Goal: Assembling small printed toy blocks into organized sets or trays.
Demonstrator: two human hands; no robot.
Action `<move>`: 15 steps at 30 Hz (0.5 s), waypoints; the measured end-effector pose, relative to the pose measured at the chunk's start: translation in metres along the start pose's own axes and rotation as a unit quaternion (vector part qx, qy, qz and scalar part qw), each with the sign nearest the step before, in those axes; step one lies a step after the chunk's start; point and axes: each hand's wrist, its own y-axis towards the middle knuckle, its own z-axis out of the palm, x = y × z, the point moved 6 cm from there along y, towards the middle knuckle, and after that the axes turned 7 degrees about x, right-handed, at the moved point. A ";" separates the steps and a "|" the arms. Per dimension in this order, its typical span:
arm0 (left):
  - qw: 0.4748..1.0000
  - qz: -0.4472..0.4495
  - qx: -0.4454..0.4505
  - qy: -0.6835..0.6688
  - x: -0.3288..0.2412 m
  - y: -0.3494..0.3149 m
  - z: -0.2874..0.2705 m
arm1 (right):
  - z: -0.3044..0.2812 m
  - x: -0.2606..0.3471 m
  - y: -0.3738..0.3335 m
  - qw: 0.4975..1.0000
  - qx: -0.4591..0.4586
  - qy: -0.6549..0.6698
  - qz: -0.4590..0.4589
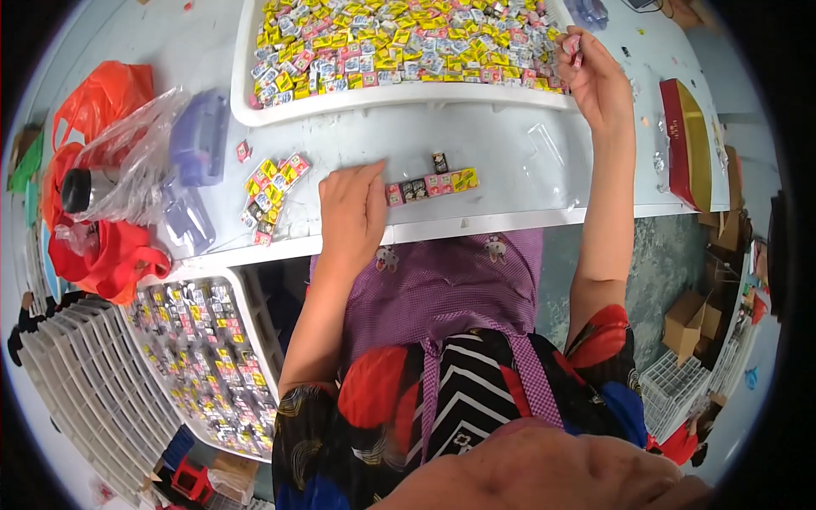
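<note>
My right hand (599, 81) is raised at the right end of a white tray (408, 95), its fingers closed on a small pink box (572, 44). Small yellow, white and pink boxes (365, 59) fill that tray. On the table, my left hand (353, 200) rests back up, fingers curled and close together; what lies under them is hidden. Its edge is beside the left end of a short row of small boxes (415, 189), pink, black and yellow. One black box (439, 161) stands just behind this row.
Left of my left hand lies a loose cluster of boxes (270, 191). Clear plastic containers (200, 136) and red bags (106, 98) crowd the left side. A clear plastic piece (548, 166) and a red-and-gold box (687, 144) lie right. Below left, another tray (255, 340) holds packed rows.
</note>
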 end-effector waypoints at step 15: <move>1.000 0.001 0.005 0.012 0.001 0.000 0.001 | 0.045 -0.012 0.030 0.614 0.082 -0.771 -0.148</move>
